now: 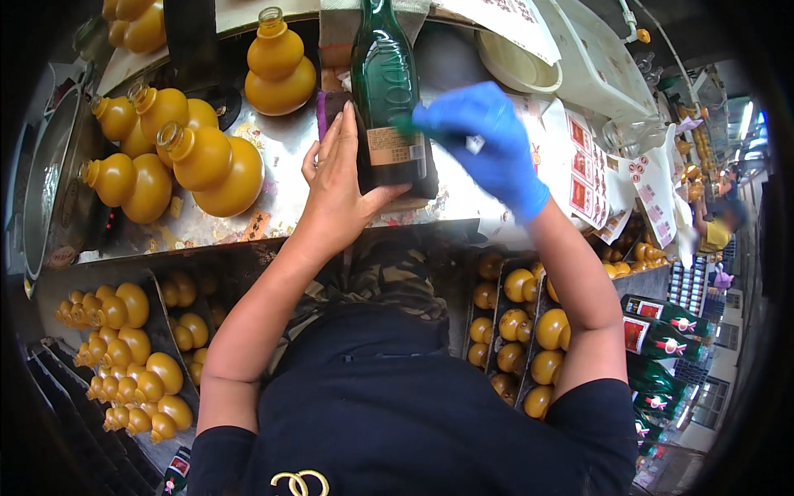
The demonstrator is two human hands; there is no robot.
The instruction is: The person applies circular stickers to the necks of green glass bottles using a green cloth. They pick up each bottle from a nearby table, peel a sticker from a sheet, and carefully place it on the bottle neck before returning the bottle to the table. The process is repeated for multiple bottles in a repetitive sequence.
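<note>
A green glass bottle (pixel 386 70) lies with its base toward me on a dark rest with a purple edge. A tan label (pixel 395 146) is on its side near the base. My bare left hand (pixel 343 178) steadies the bottle, fingers along its left side and thumb across the base end. My right hand (pixel 484 136), in a blue glove and somewhat blurred, is closed on a slim green tool (pixel 407 124). The tool's tip touches the bottle at the label's upper edge; its exact kind I cannot make out.
Several yellow gourd-shaped bottles (pixel 227 174) stand on the left of the metal worktop (pixel 285 186). A pale bowl (pixel 519 64) and red-printed label sheets (pixel 583 169) lie at the right. Gourd bottles (pixel 124 347) fill racks below; green bottles (pixel 662 339) lie lower right.
</note>
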